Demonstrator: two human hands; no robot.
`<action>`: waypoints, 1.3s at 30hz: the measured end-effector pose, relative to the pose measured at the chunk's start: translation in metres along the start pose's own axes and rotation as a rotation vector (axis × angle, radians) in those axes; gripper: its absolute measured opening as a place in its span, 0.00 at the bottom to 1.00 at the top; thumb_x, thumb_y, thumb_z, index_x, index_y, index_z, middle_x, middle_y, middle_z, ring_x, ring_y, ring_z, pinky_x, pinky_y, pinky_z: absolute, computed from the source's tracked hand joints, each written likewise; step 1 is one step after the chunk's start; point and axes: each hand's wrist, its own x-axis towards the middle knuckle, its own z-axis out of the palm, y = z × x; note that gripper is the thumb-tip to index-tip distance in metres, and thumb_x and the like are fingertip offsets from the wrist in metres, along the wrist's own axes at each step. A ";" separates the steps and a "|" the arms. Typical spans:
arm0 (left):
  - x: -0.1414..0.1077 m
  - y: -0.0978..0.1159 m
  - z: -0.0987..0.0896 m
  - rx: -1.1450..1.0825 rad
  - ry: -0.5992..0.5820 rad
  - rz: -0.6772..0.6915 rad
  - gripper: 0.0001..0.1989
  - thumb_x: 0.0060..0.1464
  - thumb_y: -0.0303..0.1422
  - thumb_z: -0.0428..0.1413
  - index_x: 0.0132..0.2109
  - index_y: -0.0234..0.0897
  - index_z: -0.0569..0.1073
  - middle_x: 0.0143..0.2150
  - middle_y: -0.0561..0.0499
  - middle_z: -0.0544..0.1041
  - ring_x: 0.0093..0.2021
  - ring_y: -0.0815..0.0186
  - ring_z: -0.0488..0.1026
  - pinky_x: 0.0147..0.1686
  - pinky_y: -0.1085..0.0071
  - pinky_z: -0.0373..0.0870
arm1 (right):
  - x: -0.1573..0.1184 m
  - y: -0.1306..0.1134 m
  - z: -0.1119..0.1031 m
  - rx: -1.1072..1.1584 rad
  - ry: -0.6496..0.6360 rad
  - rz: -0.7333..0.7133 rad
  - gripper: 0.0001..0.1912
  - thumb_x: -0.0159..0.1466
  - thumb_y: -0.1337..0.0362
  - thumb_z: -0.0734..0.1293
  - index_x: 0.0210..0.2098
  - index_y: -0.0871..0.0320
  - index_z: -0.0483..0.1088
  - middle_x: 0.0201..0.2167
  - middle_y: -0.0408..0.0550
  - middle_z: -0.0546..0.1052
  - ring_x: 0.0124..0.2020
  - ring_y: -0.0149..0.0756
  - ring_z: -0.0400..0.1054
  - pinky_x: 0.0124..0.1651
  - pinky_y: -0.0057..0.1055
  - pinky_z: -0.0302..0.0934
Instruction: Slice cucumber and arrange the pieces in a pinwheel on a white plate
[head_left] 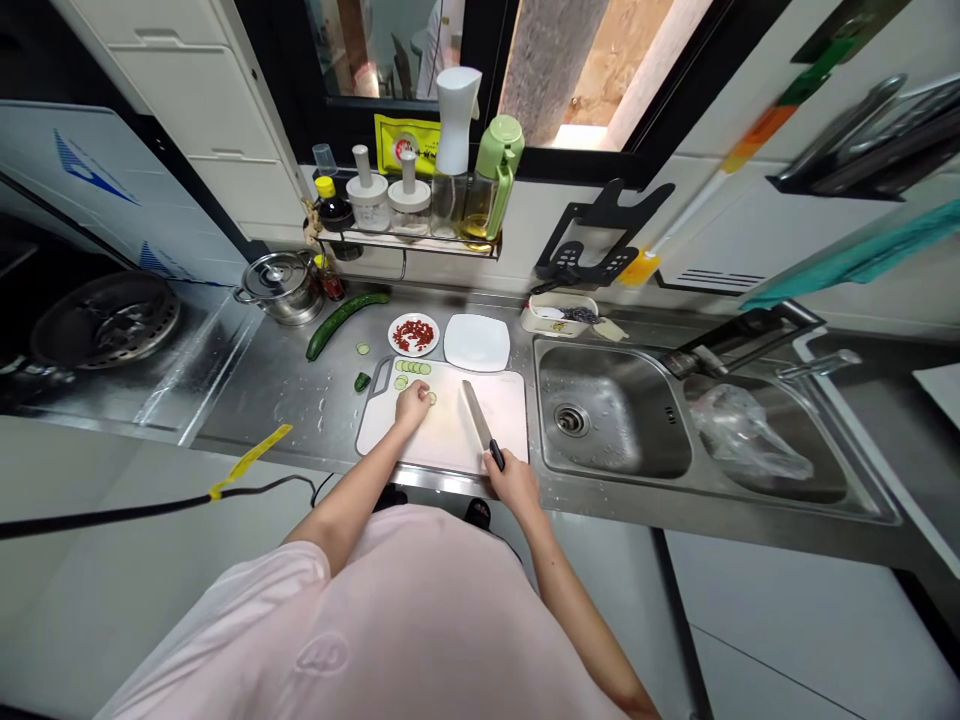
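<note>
On the white cutting board (450,430), my left hand (412,404) has its fingers closed on a small cucumber slice (432,398). My right hand (514,480) grips the black handle of a kitchen knife (477,416), whose blade lies over the right half of the board, pointing away from me. Several cucumber slices (413,368) sit in a row at the board's upper left, with others just below. A cut cucumber end (362,382) and one loose slice (363,349) lie on the counter left of the board. Farther back rests a long cucumber (345,325).
Behind the board stand a plate of chopped red pieces (413,335) and a white square plate (476,343). A steel pot (279,288) is at the back left. The sink (611,410) lies to the right. A shelf (420,242) holds bottles and jars above the counter.
</note>
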 end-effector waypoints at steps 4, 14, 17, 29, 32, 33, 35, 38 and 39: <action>-0.007 -0.007 -0.010 -0.001 0.065 -0.013 0.13 0.50 0.27 0.50 0.42 0.40 0.74 0.32 0.52 0.76 0.33 0.67 0.71 0.34 0.75 0.62 | 0.001 -0.001 -0.001 -0.015 -0.023 0.000 0.27 0.65 0.44 0.50 0.44 0.56 0.69 0.36 0.53 0.76 0.39 0.41 0.70 0.35 0.29 0.54; -0.001 -0.022 -0.035 0.115 0.353 -0.113 0.15 0.53 0.27 0.47 0.44 0.40 0.75 0.38 0.48 0.76 0.37 0.65 0.70 0.40 0.70 0.63 | 0.002 -0.003 0.000 -0.025 -0.034 0.013 0.27 0.65 0.45 0.50 0.44 0.57 0.69 0.37 0.53 0.76 0.40 0.41 0.70 0.36 0.29 0.55; -0.001 -0.025 -0.036 0.165 0.329 -0.110 0.14 0.52 0.28 0.48 0.42 0.39 0.75 0.38 0.48 0.76 0.39 0.64 0.70 0.42 0.69 0.62 | 0.003 -0.002 0.000 -0.020 -0.035 0.009 0.27 0.65 0.44 0.50 0.43 0.56 0.69 0.36 0.53 0.76 0.40 0.41 0.70 0.36 0.29 0.55; -0.006 -0.023 -0.036 0.278 0.335 -0.057 0.13 0.53 0.29 0.49 0.43 0.41 0.74 0.41 0.46 0.74 0.43 0.59 0.68 0.45 0.65 0.60 | 0.007 0.001 0.001 0.020 -0.051 0.007 0.26 0.66 0.46 0.49 0.43 0.56 0.69 0.37 0.53 0.76 0.40 0.43 0.70 0.38 0.31 0.57; -0.001 -0.015 -0.036 0.286 0.304 0.004 0.13 0.54 0.30 0.48 0.44 0.42 0.74 0.42 0.45 0.73 0.45 0.58 0.67 0.46 0.63 0.60 | 0.007 -0.001 -0.001 0.019 -0.063 0.014 0.26 0.66 0.46 0.49 0.44 0.56 0.68 0.38 0.54 0.76 0.41 0.43 0.70 0.39 0.31 0.57; 0.001 -0.011 -0.035 0.294 0.279 0.028 0.13 0.54 0.30 0.48 0.45 0.42 0.74 0.43 0.45 0.72 0.46 0.57 0.67 0.46 0.63 0.60 | 0.007 -0.002 -0.002 0.018 -0.069 0.017 0.26 0.66 0.46 0.49 0.44 0.57 0.68 0.38 0.54 0.76 0.41 0.43 0.70 0.39 0.32 0.57; 0.008 -0.002 -0.034 0.313 0.222 0.075 0.15 0.55 0.31 0.48 0.48 0.42 0.72 0.45 0.44 0.71 0.47 0.56 0.66 0.46 0.62 0.60 | 0.006 -0.003 -0.004 0.014 -0.083 0.025 0.26 0.66 0.47 0.49 0.45 0.57 0.68 0.39 0.55 0.76 0.42 0.43 0.70 0.41 0.32 0.57; 0.020 0.011 -0.030 0.353 0.119 0.152 0.18 0.56 0.32 0.49 0.54 0.43 0.69 0.47 0.43 0.69 0.50 0.54 0.63 0.47 0.61 0.59 | 0.006 -0.004 -0.005 0.007 -0.093 0.032 0.27 0.66 0.47 0.49 0.45 0.57 0.68 0.40 0.56 0.76 0.43 0.44 0.70 0.41 0.33 0.58; 0.024 0.015 -0.029 0.370 0.091 0.173 0.19 0.56 0.33 0.49 0.55 0.43 0.67 0.48 0.42 0.69 0.51 0.54 0.63 0.47 0.61 0.59 | 0.006 -0.004 -0.006 0.005 -0.094 0.034 0.27 0.66 0.47 0.49 0.45 0.57 0.68 0.40 0.56 0.76 0.43 0.44 0.70 0.41 0.33 0.58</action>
